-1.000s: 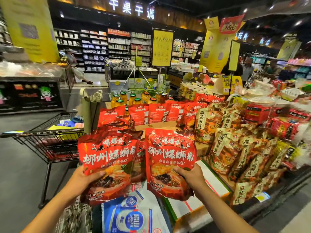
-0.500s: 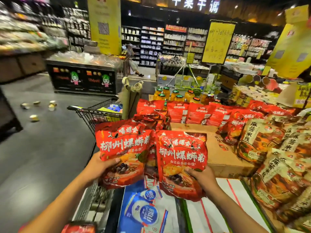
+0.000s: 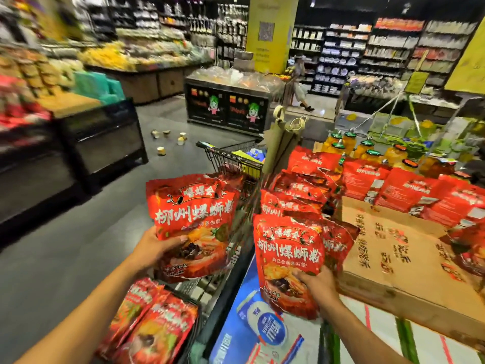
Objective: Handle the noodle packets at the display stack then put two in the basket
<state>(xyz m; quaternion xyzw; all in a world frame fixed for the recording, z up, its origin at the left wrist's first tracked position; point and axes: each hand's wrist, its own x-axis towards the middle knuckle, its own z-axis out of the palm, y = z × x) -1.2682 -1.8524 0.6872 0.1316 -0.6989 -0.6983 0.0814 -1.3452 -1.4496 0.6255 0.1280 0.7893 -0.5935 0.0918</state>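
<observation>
My left hand (image 3: 153,248) grips a red noodle packet (image 3: 193,219) by its lower left edge and holds it upright above the wire shopping cart (image 3: 228,158). Farther right, my right hand (image 3: 316,285) grips a second red packet (image 3: 287,261) near its bottom, in front of a stack of the same packets (image 3: 296,203) on the display. Two more red packets (image 3: 152,324) lie in the near end of the cart, below my left forearm.
A cardboard box (image 3: 401,258) sits on the display at right, with red packets (image 3: 409,190) and orange jars (image 3: 367,151) behind it. A blue and white pack (image 3: 262,327) lies below. Small cans (image 3: 168,140) are scattered on the grey floor. A person (image 3: 299,82) walks far back.
The view has swung left. My left hand has carried its packet left, away from the other packet and over the cart. The right hand's packet stays by the display.
</observation>
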